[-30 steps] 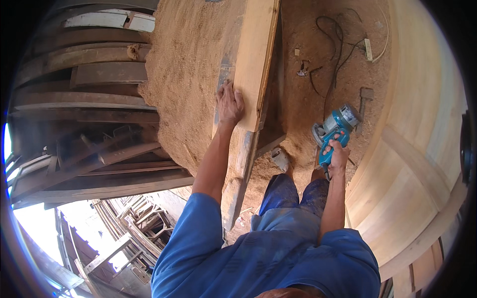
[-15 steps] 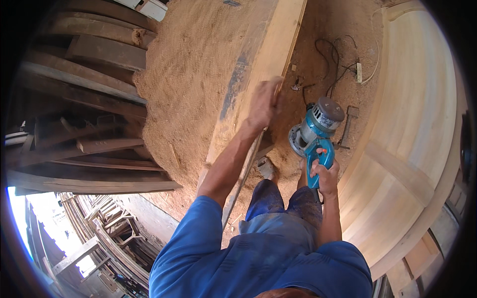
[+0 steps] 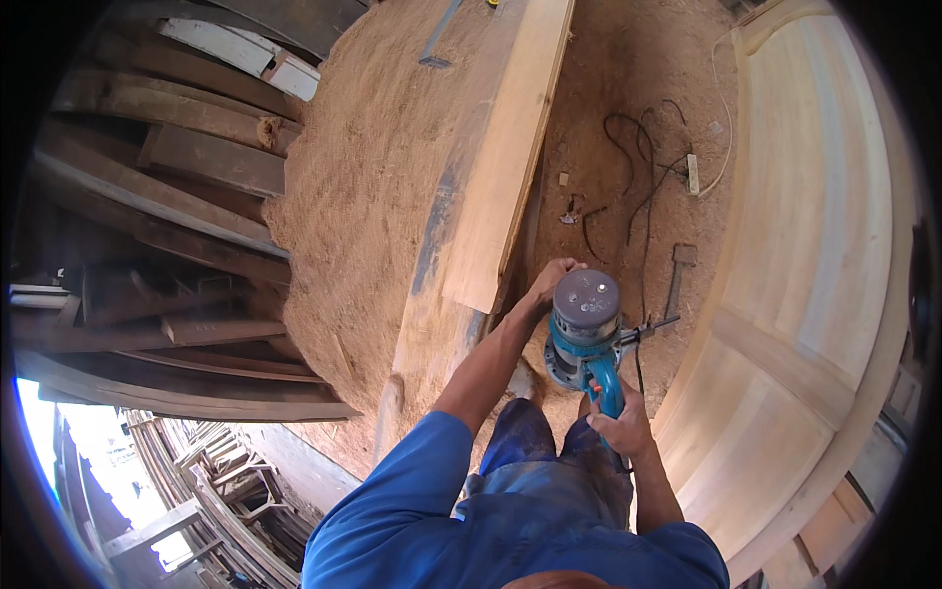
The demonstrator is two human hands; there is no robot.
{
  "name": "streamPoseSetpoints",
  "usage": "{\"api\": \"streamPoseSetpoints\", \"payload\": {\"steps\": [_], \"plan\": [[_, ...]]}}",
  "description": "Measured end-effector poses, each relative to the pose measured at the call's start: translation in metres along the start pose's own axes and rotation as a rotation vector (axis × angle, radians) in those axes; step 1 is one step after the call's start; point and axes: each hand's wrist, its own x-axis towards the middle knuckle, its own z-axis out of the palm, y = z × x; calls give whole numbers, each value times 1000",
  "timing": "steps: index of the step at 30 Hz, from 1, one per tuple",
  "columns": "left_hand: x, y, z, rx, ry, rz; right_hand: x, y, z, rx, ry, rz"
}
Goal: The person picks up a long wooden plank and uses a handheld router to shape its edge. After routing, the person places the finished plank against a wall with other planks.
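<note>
Router [image 3: 586, 322] partly hides the left hand [image 3: 551, 282], black cord [image 3: 650, 195] lying beyond

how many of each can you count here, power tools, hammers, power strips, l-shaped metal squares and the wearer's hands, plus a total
Teal power tool: 1
Hammer: 1
Pale power strip: 1
L-shaped square: 1
Hands, left hand and right hand: 2
Total: 6
</note>
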Motion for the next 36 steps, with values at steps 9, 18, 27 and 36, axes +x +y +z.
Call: {"api": "streamPoseSetpoints", "payload": {"steps": [9,18,27,36], "plan": [[7,-29,0,-127,-112,184,-6,-18,-30,-260,-62,84],[-14,2,29,60,-221,-154,-17,-2,-48,-159,-94,81],[-25,-12,52,-143,-59,69,-33,1,-65,-139,-127,107],[-14,1,59,-160,-53,191,-30,-9,-68,-113,-97,97]]}}
